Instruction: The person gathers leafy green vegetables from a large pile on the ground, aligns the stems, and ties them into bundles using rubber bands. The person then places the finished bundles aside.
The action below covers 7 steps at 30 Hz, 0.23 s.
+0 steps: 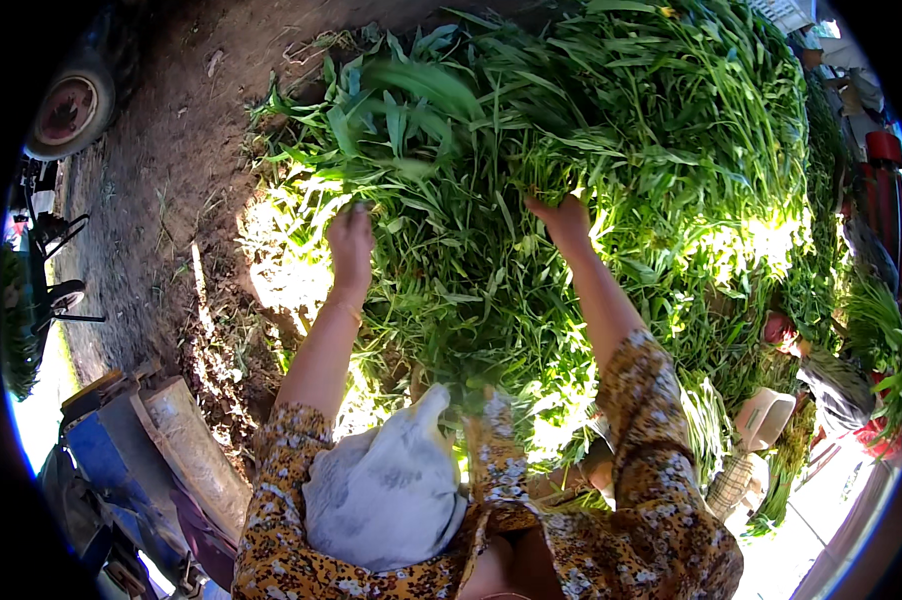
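A broad heap of long-leaved leafy greens point(661, 130) spreads before me. My left hand point(351, 245) is at the heap's left side, its fingers curled together around some of the leaves. Farther right, my right hand point(566, 222) reaches into the middle of the pile, closed on the greens with the thumb toward the left. Leaves partly cover the fingertips of both hands. Above and between the hands, a few leaves point(426, 88) are smeared by motion.
Bare soil point(161, 200) lies on the left, with a wheel point(71, 108) beyond. Blue-and-brown worn objects point(136, 460) stand at lower left. A white cloth-like thing point(381, 490) is against my front. Another person's hand point(783, 332) and a pale container point(766, 418) are at right.
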Motion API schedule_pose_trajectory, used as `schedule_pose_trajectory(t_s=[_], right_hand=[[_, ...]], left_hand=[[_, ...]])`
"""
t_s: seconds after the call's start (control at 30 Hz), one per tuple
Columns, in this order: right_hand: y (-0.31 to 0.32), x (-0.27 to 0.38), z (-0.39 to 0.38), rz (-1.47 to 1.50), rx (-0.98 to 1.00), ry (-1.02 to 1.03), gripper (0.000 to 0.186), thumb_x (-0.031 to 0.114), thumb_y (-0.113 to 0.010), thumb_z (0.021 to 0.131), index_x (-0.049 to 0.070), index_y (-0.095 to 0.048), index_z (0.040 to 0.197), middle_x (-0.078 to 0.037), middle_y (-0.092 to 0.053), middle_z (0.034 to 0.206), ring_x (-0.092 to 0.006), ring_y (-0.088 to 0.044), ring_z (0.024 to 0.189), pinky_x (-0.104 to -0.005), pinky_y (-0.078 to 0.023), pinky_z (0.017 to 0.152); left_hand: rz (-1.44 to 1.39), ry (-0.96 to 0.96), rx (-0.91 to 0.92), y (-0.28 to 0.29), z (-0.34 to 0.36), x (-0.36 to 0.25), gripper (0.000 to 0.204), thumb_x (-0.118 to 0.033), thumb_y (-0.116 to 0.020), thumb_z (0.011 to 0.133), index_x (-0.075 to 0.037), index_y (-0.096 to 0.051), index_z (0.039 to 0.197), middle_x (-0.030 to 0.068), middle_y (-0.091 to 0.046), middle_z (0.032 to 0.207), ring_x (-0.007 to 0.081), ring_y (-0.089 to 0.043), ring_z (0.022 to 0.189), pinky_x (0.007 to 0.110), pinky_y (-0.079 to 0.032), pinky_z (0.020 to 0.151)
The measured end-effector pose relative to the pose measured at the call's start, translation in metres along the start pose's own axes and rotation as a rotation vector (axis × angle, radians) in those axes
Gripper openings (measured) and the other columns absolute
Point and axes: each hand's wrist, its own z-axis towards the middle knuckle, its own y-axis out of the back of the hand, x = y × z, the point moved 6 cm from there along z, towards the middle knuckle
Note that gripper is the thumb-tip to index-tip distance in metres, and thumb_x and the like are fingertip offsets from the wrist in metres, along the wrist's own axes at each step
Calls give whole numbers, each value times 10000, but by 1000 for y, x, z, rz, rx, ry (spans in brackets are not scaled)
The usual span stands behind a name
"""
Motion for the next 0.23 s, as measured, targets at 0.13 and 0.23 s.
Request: schedule_pose_trajectory(t_s=[0.13,0.23], right_hand=[[-65,37,2,-205,-358,-134,1087,466,-770,592,-62,-172,1331,-222,-477,1160,-331,-530,1022,-353,-469,847],[-67,36,9,-52,-78,-134,1237,475,-780,582,-23,12,1392,-221,-317,1360,-341,-429,1190,-353,-441,928]], left_hand=[[-419,198,-3,1,-14,1,218,-248,-473,929,-40,-533,952,-37,-324,525,66,-286,426,221,-248,393],[-525,292,164,-21,-17,3,294,-310,-519,906,-38,-515,1016,-18,-326,519,89,-303,426,248,-273,392]])
